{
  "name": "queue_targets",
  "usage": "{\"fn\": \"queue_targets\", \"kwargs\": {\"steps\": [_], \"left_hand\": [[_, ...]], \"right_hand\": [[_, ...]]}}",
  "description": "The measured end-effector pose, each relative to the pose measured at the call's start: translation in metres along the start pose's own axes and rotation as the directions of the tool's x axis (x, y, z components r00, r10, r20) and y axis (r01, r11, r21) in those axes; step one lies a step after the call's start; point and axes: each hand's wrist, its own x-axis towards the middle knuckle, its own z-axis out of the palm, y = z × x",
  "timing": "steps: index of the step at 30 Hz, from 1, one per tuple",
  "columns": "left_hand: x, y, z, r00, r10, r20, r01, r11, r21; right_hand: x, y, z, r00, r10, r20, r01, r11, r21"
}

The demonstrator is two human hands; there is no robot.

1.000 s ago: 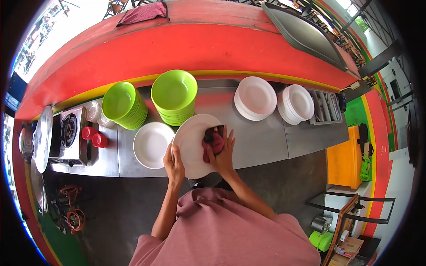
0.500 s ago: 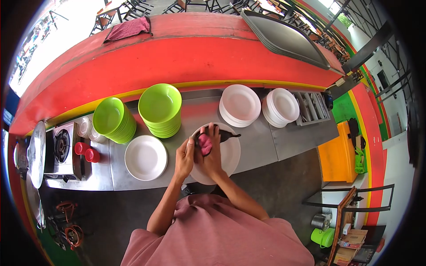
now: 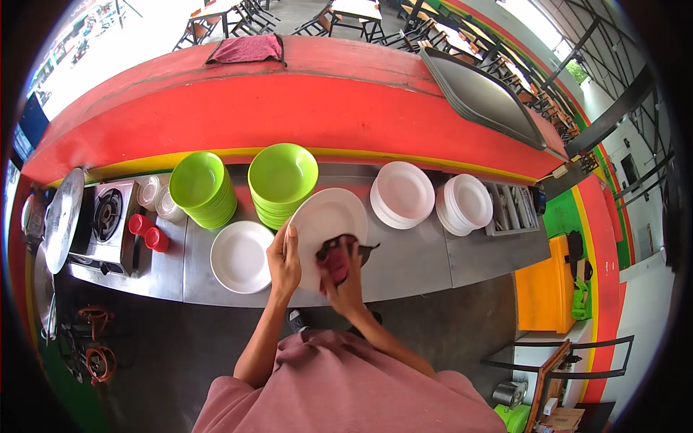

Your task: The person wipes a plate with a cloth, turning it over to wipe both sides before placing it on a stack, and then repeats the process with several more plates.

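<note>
The left hand (image 3: 284,261) grips the rim of a white plate (image 3: 328,220) above the counter (image 3: 397,270); the right hand (image 3: 345,283), partly closed, presses a red cloth (image 3: 337,264) against it; cutlery fills the compartmented tray (image 3: 514,209)

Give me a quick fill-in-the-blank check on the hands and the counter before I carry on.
The right hand presses a cloth against a white ____.
That piece is held by the person's ____ hand.
The stacked bowls are ____ in color.
Near the stove stand ____ red cups.

Missing words: plate; left; green; two.
</note>
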Motion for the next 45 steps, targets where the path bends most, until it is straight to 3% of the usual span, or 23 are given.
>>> {"fn": "queue_targets", "kwargs": {"steps": [4,7,8,11,12,16,19,23,25,27,30,33,34,37,38,41,42,44,45], "left_hand": [[0.000,-0.007,0.004,1.000,-0.018,0.019,0.019,0.998,-0.063],[-0.006,-0.002,0.009,0.996,-0.074,0.059,0.080,0.990,-0.113],[-0.008,0.001,0.015,0.995,-0.075,0.071,0.085,0.986,-0.143],[-0.015,-0.019,0.019,0.976,-0.118,0.184,0.145,0.979,-0.144],[-0.016,-0.019,0.018,0.975,-0.091,0.203,0.118,0.985,-0.125],[-0.023,0.000,0.014,0.977,-0.042,0.208,0.022,0.995,0.097],[-0.021,0.001,0.006,0.982,-0.081,0.170,0.065,0.993,0.098],[-0.010,0.003,0.005,0.999,0.035,0.038,-0.036,0.999,0.019],[0.000,0.010,0.008,0.994,0.113,0.002,-0.113,0.994,0.002],[0.007,0.010,0.010,0.995,0.100,-0.002,-0.099,0.994,-0.051],[0.013,0.015,0.010,1.000,-0.005,0.003,0.005,1.000,-0.030],[0.015,0.014,0.015,0.998,-0.052,0.023,0.054,0.995,-0.082],[0.014,0.012,0.022,1.000,0.024,0.007,-0.022,0.984,-0.179],[0.007,0.011,0.022,0.990,-0.022,0.138,0.045,0.985,-0.167],[0.004,0.006,0.021,0.984,-0.042,0.173,0.059,0.994,-0.096],[-0.009,0.019,0.014,0.965,-0.074,0.251,0.066,0.997,0.042],[-0.012,0.020,0.009,0.955,-0.126,0.267,0.114,0.992,0.059],[-0.013,0.024,0.005,0.978,-0.035,0.205,0.039,0.999,-0.016],[-0.012,0.027,0.002,0.986,0.012,0.168,-0.003,0.999,-0.052]], "right_hand": [[-0.015,-0.017,0.010,0.973,-0.101,0.210,0.082,0.992,0.096],[0.000,-0.028,0.010,0.971,-0.094,0.219,0.039,0.969,0.245],[0.007,-0.026,0.011,0.973,-0.111,0.200,0.058,0.966,0.253],[0.038,-0.030,0.006,0.980,-0.194,0.036,0.194,0.981,0.019],[0.043,-0.006,0.015,0.972,-0.228,-0.049,0.229,0.973,0.014],[0.063,0.010,0.000,0.963,-0.217,-0.159,0.178,0.958,-0.223],[0.071,0.023,-0.014,0.948,-0.202,-0.246,0.121,0.944,-0.308],[0.065,0.028,-0.010,0.943,-0.079,-0.324,0.064,0.996,-0.059],[0.056,0.017,-0.011,0.962,-0.081,-0.260,0.048,0.990,-0.132],[0.042,0.009,-0.004,0.969,-0.062,-0.241,0.023,0.986,-0.163],[0.025,-0.009,0.003,0.990,-0.040,-0.137,0.057,0.991,0.121],[0.023,-0.035,0.002,0.992,-0.117,0.051,0.103,0.969,0.226],[0.026,-0.033,0.003,0.979,-0.196,0.059,0.180,0.962,0.204],[0.050,-0.024,0.005,0.957,-0.290,-0.013,0.290,0.955,0.065],[0.056,-0.024,0.001,0.967,-0.253,-0.016,0.252,0.967,-0.038],[0.073,-0.016,-0.018,0.925,-0.256,-0.283,0.189,0.951,-0.244],[0.074,-0.012,-0.024,0.905,-0.242,-0.349,0.184,0.964,-0.190],[0.081,-0.005,-0.037,0.853,-0.221,-0.473,0.206,0.975,-0.084],[0.080,0.012,-0.038,0.885,-0.129,-0.447,0.162,0.986,0.037]]}}
